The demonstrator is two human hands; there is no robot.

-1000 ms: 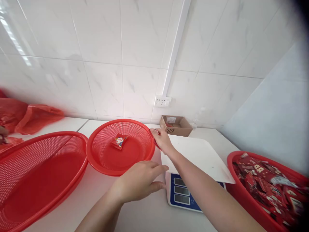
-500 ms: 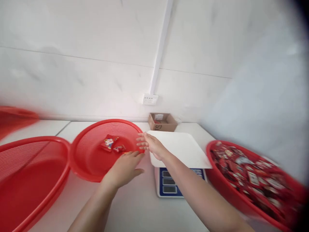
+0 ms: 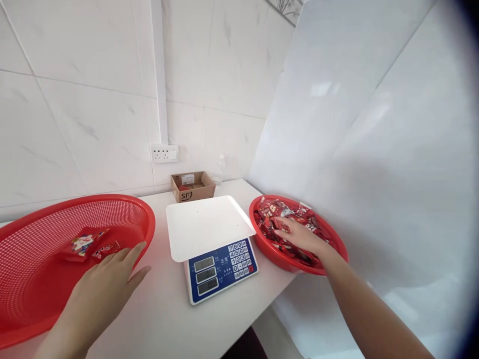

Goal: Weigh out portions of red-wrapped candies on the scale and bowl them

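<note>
Right hand (image 3: 302, 235): fingers down on red packets (image 3: 273, 207) heaped in right basket (image 3: 272, 255), thumb parted; can't tell if pinching any. Left hand (image 3: 99, 286): fingers nearly together, thumb spread, at near right side of left basket (image 3: 150, 219); rim contact unclear. Just past left fingertips, inside: two packets, larger packet (image 3: 83, 244) and small packet (image 3: 108, 248). Right heap: overlapping, uncountable. On bench (image 3: 157, 319): two baskets, between them one scale (image 3: 207, 224); behind it one carton (image 3: 198, 193), one clear bottle (image 3: 220, 170).

Smooth plastic baskets (image 3: 271, 253), glossy film-like packets (image 3: 83, 243), matt cardboard box (image 3: 200, 193), clear plastic bottle (image 3: 219, 172), shiny wall panel (image 3: 337, 114).
</note>
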